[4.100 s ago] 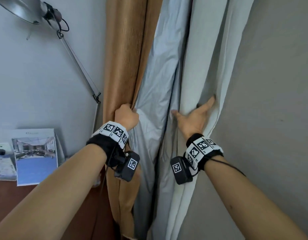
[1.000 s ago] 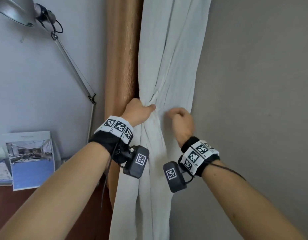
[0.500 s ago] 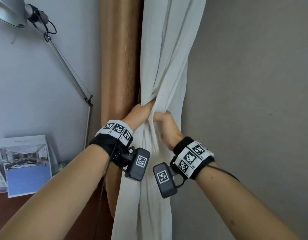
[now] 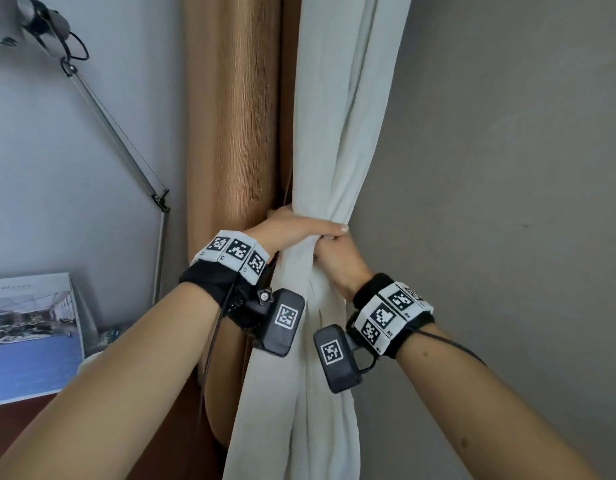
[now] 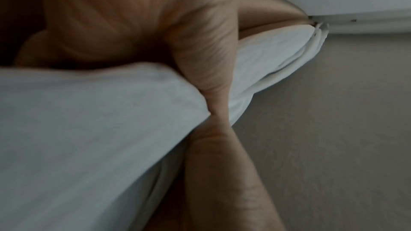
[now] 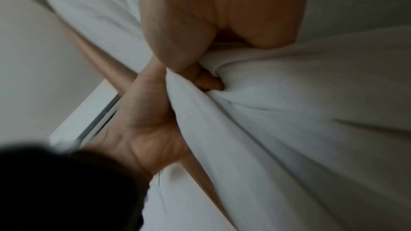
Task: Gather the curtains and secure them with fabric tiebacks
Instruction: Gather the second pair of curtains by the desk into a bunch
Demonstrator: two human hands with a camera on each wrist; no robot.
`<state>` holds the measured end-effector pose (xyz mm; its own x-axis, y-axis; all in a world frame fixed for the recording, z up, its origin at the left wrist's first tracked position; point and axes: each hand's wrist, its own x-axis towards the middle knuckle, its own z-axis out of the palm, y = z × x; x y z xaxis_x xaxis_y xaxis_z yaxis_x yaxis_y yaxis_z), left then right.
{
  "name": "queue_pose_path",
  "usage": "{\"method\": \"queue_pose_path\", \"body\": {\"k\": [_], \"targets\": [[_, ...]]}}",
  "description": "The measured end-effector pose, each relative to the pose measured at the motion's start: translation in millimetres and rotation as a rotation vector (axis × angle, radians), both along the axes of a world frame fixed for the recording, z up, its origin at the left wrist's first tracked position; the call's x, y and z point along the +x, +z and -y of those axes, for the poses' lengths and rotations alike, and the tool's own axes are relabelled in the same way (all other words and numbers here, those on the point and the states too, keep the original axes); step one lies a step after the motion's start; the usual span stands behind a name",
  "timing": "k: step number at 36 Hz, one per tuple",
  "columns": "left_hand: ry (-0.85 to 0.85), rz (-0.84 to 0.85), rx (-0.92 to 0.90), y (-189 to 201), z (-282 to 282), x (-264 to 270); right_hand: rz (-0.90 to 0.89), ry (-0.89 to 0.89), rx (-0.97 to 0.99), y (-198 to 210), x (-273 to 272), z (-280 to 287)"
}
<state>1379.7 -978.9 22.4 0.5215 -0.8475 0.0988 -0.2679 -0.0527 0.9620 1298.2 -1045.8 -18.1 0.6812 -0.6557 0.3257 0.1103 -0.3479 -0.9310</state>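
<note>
At frame centre, the left hand [image 4: 292, 226] and right hand [image 4: 337, 261] both clamp the white curtain [image 4: 337, 133], cinching it narrow for a tieback.

White curtain [image 4: 337, 140]: soft matt cloth. Brown curtain [image 4: 230, 116]: ribbed cloth, slight sheen. Lamp arm [image 4: 116, 133]: shiny metal.

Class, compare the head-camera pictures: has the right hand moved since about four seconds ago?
Yes. The right hand has moved left, away from the grey wall, and now grips the white curtain just under the left hand.
</note>
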Motion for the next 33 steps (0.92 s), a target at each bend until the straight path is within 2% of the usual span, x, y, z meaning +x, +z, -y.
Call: {"method": "queue_pose_path", "body": {"k": [4,7,9,12,14,19,22,25,30,31,33], "targets": [[-0.004,-0.063,-0.011,0.5,-0.3,6.4,-0.122,0.001,-0.012,3.8,-2.2,4.8],[0.080,-0.076,-0.050,1.4,-5.0,9.9,-0.246,0.009,0.001,4.8,-1.4,7.4],[0.134,-0.086,-0.079,-0.8,-8.4,15.7,-0.202,-0.091,0.074,4.7,-2.7,11.1],[0.193,-0.086,-0.100,-1.6,-18.5,25.0,-0.003,-0.355,0.257,4.7,-6.5,23.2],[0.194,-0.077,-0.096,-1.2,-23.1,29.5,-0.017,-0.439,0.291,2.5,-9.4,36.1],[0.193,-0.062,-0.070,0.5,-32.7,30.9,-0.126,-0.351,0.273,0.2,1.3,56.5],[0.216,-0.045,-0.070,-0.9,-34.9,29.0,-0.102,-0.233,0.331,-5.5,12.2,58.2],[0.228,-0.026,-0.085,-2.6,-34.2,30.6,-0.119,-0.210,0.306,-8.1,16.5,52.8],[0.239,-0.014,-0.143,-12.0,-27.3,36.4,0.021,-0.287,0.217,-2.5,19.7,35.7],[0.249,-0.010,-0.156,-14.3,-24.7,36.3,0.046,-0.250,0.216,0.4,19.1,28.6],[0.242,0.010,-0.157,-18.1,-19.0,33.7,0.146,-0.041,0.278,7.1,17.6,10.7]]}}
